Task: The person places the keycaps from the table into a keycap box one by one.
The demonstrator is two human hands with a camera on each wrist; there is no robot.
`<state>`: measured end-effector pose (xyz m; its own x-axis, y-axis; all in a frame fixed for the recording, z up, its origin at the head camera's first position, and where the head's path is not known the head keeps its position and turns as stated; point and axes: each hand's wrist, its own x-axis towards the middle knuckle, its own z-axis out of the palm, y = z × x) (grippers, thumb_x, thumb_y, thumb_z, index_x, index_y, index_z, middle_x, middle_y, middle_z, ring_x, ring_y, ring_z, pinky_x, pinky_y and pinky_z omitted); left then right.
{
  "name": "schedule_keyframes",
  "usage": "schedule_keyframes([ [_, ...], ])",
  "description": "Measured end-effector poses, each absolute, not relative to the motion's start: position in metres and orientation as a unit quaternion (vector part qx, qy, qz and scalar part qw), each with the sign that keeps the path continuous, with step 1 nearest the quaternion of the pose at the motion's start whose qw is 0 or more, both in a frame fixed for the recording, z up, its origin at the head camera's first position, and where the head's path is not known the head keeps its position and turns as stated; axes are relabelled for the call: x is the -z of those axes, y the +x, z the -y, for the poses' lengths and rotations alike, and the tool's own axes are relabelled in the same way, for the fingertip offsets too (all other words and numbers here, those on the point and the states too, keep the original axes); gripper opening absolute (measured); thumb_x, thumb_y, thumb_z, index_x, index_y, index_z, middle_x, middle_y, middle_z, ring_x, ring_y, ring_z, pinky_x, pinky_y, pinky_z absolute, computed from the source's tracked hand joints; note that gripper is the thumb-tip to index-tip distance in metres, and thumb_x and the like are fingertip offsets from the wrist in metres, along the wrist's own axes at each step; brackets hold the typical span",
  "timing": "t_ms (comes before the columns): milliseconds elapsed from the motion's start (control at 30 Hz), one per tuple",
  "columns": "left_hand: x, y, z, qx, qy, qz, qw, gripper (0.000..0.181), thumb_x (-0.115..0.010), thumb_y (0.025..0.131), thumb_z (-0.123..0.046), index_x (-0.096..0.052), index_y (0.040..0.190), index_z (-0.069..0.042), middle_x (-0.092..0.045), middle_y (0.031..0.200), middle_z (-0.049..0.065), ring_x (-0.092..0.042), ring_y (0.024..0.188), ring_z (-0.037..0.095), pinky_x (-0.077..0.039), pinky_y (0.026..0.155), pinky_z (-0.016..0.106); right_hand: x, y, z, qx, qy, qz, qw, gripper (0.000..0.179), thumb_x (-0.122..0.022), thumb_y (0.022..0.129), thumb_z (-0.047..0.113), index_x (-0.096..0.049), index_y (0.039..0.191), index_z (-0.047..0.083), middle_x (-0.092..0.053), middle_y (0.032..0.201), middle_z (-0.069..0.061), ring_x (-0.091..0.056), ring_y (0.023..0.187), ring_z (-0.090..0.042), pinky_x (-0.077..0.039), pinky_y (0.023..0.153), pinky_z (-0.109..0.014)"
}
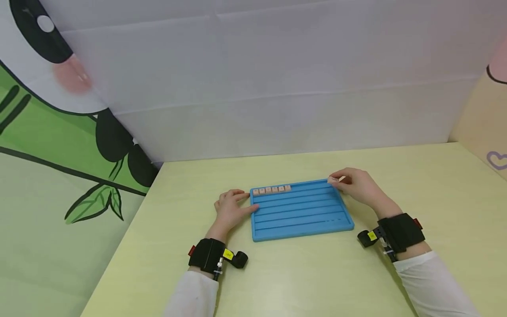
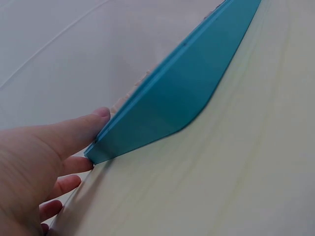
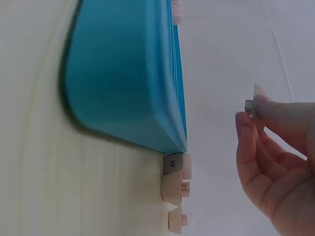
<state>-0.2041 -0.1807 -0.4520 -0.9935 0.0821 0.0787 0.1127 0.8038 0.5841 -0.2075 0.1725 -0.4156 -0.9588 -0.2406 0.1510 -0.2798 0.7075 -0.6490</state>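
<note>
A blue ridged tray (image 1: 301, 215) lies tilted on the table, with a row of pale pink keycaps (image 1: 275, 189) in the left part of its top groove. My left hand (image 1: 231, 209) grips the tray's left edge near the back corner, thumb over the rim and index finger at the corner. Above the tray's back right corner, my right hand (image 1: 356, 185) pinches one pale keycap (image 3: 258, 101) between thumb and fingers, its stem showing in the right wrist view. The tray's lower grooves hold no keycaps.
Several loose keycaps (image 3: 172, 189), one marked "Alt", lie on the table beyond the tray's right side; my right hand hides them in the head view. The pale yellow table (image 1: 301, 277) meets a white cloth backdrop (image 1: 277, 88) at its back edge.
</note>
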Motion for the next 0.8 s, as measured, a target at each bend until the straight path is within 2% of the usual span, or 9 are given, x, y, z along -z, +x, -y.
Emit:
schedule_keyframes([
  [200,0.454,-0.205,0.179,0.307,-0.047,0.950,0.028,0.057,-0.073,0.081,-0.041,-0.061,0.127,-0.010,-0.047,0.136,0.010,-0.030,0.129,0.037,-0.016,0.101,0.053,0.402,-0.217,-0.163,-0.320,0.170,0.931,0.032,0.031,-0.062,0.093,0.024,-0.066,0.113,0.000,-0.065,0.103,-0.018,-0.059,0.086,-0.027,-0.048,0.066,-0.032],
  [367,0.455,-0.206,0.179,0.307,-0.048,0.950,0.028,0.058,-0.073,0.080,-0.042,-0.062,0.127,-0.010,-0.048,0.136,0.010,-0.030,0.129,0.036,-0.016,0.101,0.053,0.390,-0.228,-0.150,-0.279,0.192,0.941,0.017,0.024,-0.062,0.092,0.019,-0.067,0.107,0.000,-0.066,0.097,-0.015,-0.058,0.084,-0.025,-0.048,0.070,-0.036],
  [567,0.456,-0.206,0.179,0.308,-0.047,0.950,0.028,0.058,-0.073,0.080,-0.042,-0.062,0.127,-0.010,-0.048,0.136,0.010,-0.030,0.130,0.036,-0.016,0.101,0.053,0.386,-0.238,-0.133,-0.243,0.231,0.942,0.004,0.018,-0.063,0.090,0.010,-0.067,0.104,-0.001,-0.065,0.100,-0.015,-0.059,0.089,-0.028,-0.049,0.080,-0.041],
  [800,0.458,-0.208,0.179,0.307,-0.043,0.950,0.029,0.058,-0.073,0.080,-0.042,-0.062,0.127,-0.010,-0.048,0.136,0.010,-0.029,0.130,0.036,-0.015,0.101,0.052,0.392,-0.248,-0.116,-0.204,0.253,0.946,0.004,0.012,-0.064,0.089,0.010,-0.070,0.097,0.002,-0.066,0.094,-0.011,-0.058,0.084,-0.025,-0.049,0.078,-0.040],
])
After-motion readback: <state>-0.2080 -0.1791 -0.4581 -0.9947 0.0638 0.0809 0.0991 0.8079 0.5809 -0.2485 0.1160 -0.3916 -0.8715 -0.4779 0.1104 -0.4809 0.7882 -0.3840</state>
